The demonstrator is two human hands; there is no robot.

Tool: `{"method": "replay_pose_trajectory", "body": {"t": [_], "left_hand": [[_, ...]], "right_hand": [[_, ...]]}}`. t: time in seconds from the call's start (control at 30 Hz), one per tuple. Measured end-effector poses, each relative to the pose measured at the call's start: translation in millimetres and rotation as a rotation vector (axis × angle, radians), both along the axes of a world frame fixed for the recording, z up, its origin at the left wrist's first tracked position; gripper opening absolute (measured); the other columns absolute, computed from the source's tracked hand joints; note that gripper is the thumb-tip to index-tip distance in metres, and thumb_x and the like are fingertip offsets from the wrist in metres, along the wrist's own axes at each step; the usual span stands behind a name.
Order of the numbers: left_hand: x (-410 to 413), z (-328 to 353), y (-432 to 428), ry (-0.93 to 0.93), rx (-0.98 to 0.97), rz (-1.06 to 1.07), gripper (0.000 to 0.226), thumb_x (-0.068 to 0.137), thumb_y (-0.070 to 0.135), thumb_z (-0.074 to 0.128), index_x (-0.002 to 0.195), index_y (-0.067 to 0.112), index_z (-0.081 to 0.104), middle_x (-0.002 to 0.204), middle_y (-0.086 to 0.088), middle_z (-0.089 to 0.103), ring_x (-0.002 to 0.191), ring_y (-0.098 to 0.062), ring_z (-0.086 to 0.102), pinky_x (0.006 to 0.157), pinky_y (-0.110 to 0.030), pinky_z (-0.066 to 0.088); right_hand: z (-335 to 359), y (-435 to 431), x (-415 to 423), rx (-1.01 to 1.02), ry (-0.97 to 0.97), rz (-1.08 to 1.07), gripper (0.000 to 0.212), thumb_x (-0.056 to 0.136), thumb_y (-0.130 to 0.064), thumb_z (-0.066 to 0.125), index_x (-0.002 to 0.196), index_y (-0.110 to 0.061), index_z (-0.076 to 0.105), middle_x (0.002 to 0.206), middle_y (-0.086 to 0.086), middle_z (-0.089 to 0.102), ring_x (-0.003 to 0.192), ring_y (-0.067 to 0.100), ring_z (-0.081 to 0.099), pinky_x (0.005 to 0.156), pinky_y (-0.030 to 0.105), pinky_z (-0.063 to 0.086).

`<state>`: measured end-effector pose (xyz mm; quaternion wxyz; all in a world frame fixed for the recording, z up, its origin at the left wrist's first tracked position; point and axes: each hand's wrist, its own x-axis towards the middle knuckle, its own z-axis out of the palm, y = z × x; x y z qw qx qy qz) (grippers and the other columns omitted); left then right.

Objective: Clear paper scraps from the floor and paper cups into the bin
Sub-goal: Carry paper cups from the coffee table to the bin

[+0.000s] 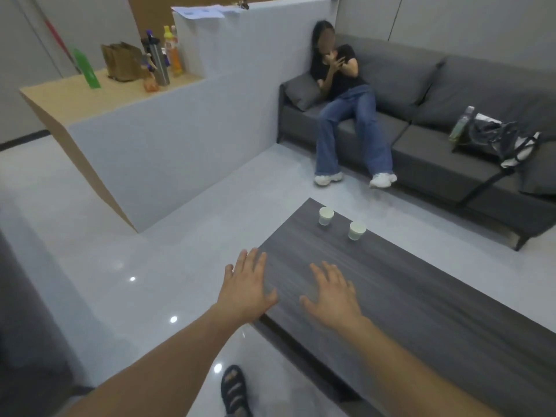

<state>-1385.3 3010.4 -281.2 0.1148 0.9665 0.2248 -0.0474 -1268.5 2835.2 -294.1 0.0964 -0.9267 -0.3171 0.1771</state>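
Pale glossy floor with ceiling lights reflected in it, and a long dark wood-grain coffee table running away from me to the right. Both arms are out in front. The left hand is flat, fingers straight and spread wide, hanging over the table's near corner, half over the floor. The right hand is beside it over the tabletop, also splayed wide and holding nothing. I can't tell whether either palm is touching the wood.

At the far end of the table stand the cups: the first paper cup near the far corner, and the second paper cup just to its right and a little closer to me. Both are upright, apart from each other and well beyond my fingertips.

Past the table is a grey sofa with a seated person at its left end, feet on the floor, and a dark bag with a bottle further along the cushions. On the left, a white partition with a wooden counter carries bottles, a flask and a brown bag. My sandalled foot shows at the bottom edge, on the floor beside the table.
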Motion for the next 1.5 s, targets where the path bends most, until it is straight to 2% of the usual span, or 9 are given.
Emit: {"method": "replay_pose_trajectory", "body": {"t": [0.27,0.6,0.77,0.93,1.13,1.27,1.33,1.43,1.5], "left_hand": [[87.7,-18.4,98.0,0.055,-0.031,-0.174,0.086,0.087,0.059,0.040,0.152,0.019,0.001,0.160,-0.004,-0.003,0.147,-0.025,-0.006,0.116,-0.047,0.012],[178.7,-53.6,119.2,0.157,-0.132,-0.343,0.087,0.088,0.060,0.039,0.152,0.018,-0.001,0.160,-0.006,-0.001,0.147,-0.024,-0.003,0.118,-0.046,0.013],[249.9,-84.3,115.3,0.178,-0.186,-0.387,0.087,0.088,0.058,0.045,0.152,0.018,0.002,0.160,-0.004,0.003,0.147,-0.023,0.001,0.118,-0.044,0.016],[342.8,-141.4,103.8,0.185,-0.219,-0.435,0.088,0.086,0.055,0.052,0.151,0.015,0.009,0.158,-0.004,0.011,0.145,-0.022,0.010,0.118,-0.039,0.018],[424.0,-228.5,86.4,0.191,-0.278,-0.459,0.089,0.086,0.052,0.055,0.152,0.013,0.009,0.158,-0.005,0.012,0.144,-0.022,0.010,0.118,-0.037,0.016],[447.3,-274.4,79.1,0.175,-0.309,-0.459,0.090,0.085,0.051,0.057,0.152,0.014,0.009,0.157,-0.005,0.014,0.144,-0.021,0.012,0.118,-0.036,0.018],[449.6,-289.2,77.9,0.164,-0.330,-0.450,0.091,0.084,0.052,0.057,0.152,0.015,0.008,0.157,-0.004,0.015,0.143,-0.019,0.013,0.118,-0.034,0.017],[445.5,-299.2,78.2,0.133,-0.387,-0.410,0.089,0.085,0.050,0.059,0.152,0.015,0.011,0.156,-0.004,0.019,0.143,-0.017,0.017,0.116,-0.029,0.016],[441.7,-300.0,77.7,0.124,-0.425,-0.398,0.090,0.085,0.048,0.061,0.151,0.014,0.012,0.155,-0.004,0.021,0.142,-0.017,0.020,0.115,-0.025,0.016]], "right_hand": [[-19.9,64.1,44.4,-0.071,0.039,-0.170,0.084,0.089,-0.060,0.048,0.155,-0.030,0.005,0.164,0.002,-0.001,0.150,0.022,-0.003,0.119,0.049,0.011],[-68.4,65.5,105.3,-0.196,0.141,-0.338,0.085,0.087,-0.064,0.047,0.154,-0.030,0.008,0.163,0.001,0.003,0.150,0.022,0.002,0.118,0.047,0.017],[-113.6,75.5,191.1,-0.203,0.158,-0.359,0.084,0.087,-0.059,0.051,0.154,-0.029,0.011,0.163,0.003,0.007,0.149,0.023,0.006,0.117,0.046,0.020],[-180.0,84.5,305.3,-0.170,0.159,-0.425,0.081,0.089,-0.053,0.052,0.154,-0.027,0.011,0.163,0.003,0.003,0.150,0.024,0.000,0.117,0.050,0.020],[-253.4,88.0,409.2,-0.193,0.006,-0.422,0.077,0.091,-0.048,0.050,0.154,-0.024,0.012,0.162,0.008,0.004,0.149,0.031,-0.004,0.113,0.052,0.024],[-296.0,79.9,453.3,-0.251,-0.045,-0.404,0.076,0.093,-0.045,0.051,0.154,-0.029,0.008,0.162,0.004,-0.003,0.148,0.035,-0.009,0.114,0.056,0.024],[-309.5,75.2,467.3,-0.232,-0.006,-0.436,0.073,0.094,-0.041,0.051,0.154,-0.030,0.011,0.162,0.005,0.000,0.147,0.037,-0.001,0.111,0.054,0.028],[-314.6,75.4,467.0,-0.135,0.028,-0.439,0.063,0.095,-0.038,0.050,0.152,-0.026,0.025,0.151,0.011,0.028,0.134,0.036,0.030,0.103,0.044,0.038],[-307.7,83.2,449.9,-0.001,0.080,-0.433,0.063,0.093,-0.039,0.053,0.150,-0.025,0.030,0.145,0.010,0.038,0.127,0.034,0.041,0.100,0.039,0.040]]}}
